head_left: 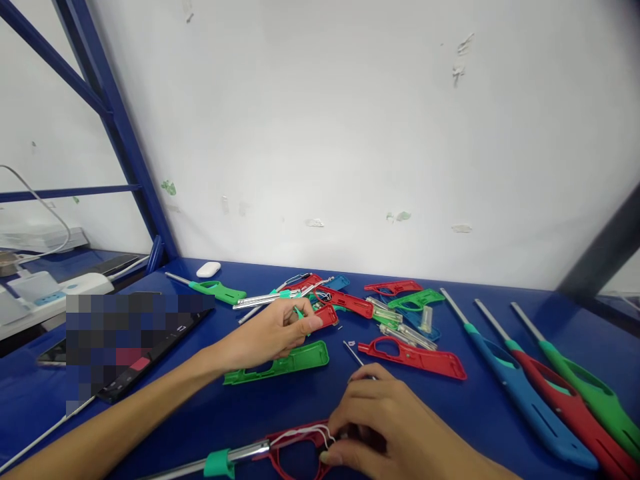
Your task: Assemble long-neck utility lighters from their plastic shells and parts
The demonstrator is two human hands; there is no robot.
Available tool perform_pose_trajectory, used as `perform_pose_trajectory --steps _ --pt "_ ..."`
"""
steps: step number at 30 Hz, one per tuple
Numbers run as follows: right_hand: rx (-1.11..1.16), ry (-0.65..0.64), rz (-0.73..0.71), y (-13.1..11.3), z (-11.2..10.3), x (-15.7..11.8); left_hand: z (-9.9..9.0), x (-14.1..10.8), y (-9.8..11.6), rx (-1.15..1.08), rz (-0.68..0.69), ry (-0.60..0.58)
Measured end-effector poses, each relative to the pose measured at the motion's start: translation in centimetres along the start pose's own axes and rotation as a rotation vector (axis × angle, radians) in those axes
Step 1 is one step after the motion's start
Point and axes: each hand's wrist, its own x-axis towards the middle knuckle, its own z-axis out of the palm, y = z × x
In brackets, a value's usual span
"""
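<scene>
My left hand (283, 330) reaches over the parts pile, thumb and fingers pinched round a small green plastic piece (299, 311) that is mostly hidden. Below it lies a green lighter casing half (300, 358). In my closed right hand (375, 417) is a thin metal-shafted tool, apparently a screwdriver (353, 353), pointing away from me; its handle is hidden. The same hand's thumb and fingertips touch an opened red lighter casing (297, 437) at the near edge. White wires (305, 433) run through it, and a metal tube (245, 452) with a teal collar (219, 463) extends left.
Several casing halves, including a red one (420, 360), and clear fuel tanks (407, 335) lie mid-table. Whole blue (530, 393), red and green lighters line the right. At left are a partly blurred dark device (165, 353), a white earbud case (209, 269) and a power strip (65, 300).
</scene>
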Motion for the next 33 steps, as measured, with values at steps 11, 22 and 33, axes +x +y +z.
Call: perform_pose_trajectory --steps 11,22,33 --pt "-0.016 -0.024 0.043 -0.4 -0.2 -0.2 0.1 -0.7 1.6 -0.11 0.0 -0.209" --pt "-0.017 -0.002 0.048 -0.9 -0.4 -0.1 0.1 -1.0 1.5 -0.093 0.083 -0.205" --pt "-0.027 -0.061 0.039 -1.5 -0.8 -0.5 2.1 -4.9 2.1 -0.146 0.055 0.073"
